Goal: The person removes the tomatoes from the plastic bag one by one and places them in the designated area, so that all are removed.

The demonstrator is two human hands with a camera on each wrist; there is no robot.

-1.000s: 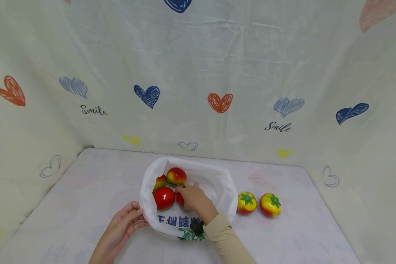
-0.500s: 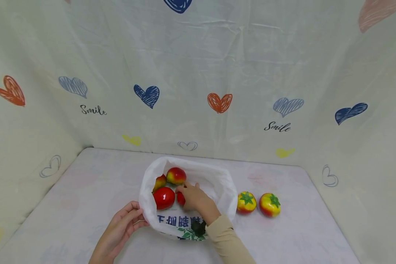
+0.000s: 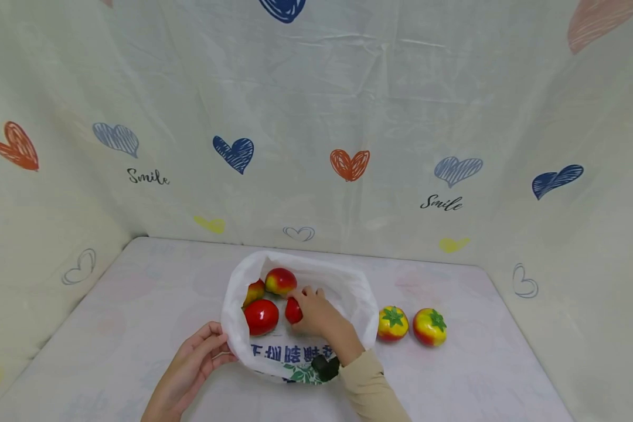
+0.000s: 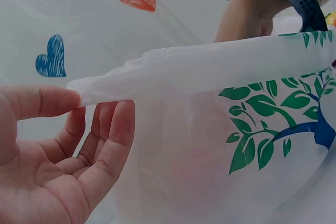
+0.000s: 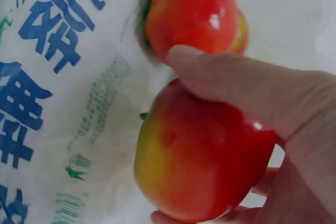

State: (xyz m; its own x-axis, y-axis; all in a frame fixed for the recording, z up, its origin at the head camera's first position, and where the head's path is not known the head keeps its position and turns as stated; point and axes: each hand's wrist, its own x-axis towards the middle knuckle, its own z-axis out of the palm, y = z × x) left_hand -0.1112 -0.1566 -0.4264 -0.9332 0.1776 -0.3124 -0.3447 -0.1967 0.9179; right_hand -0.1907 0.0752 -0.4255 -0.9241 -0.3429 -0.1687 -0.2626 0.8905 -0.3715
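Note:
A white plastic bag stands with its mouth wide and its rim folded over. My left hand pinches the rim at its left side; in the left wrist view the bag's folded edge runs out from between the fingertips. Inside the bag, my right hand grips a round red-and-yellow fruit, its thumb across the top and fingertips underneath. Left of that hand lie a glossy red fruit, a red-and-yellow fruit and another one, partly hidden by the bag's wall.
Right of the bag, two red-and-yellow fruits with green star-shaped leaves sit on the pale tabletop. A curtain printed with hearts hangs behind the table. A dark band circles the right wrist.
My right hand has shifted slightly right and up in the head view with the fruit, and more of the fruit shows. The left hand stays on the rim.

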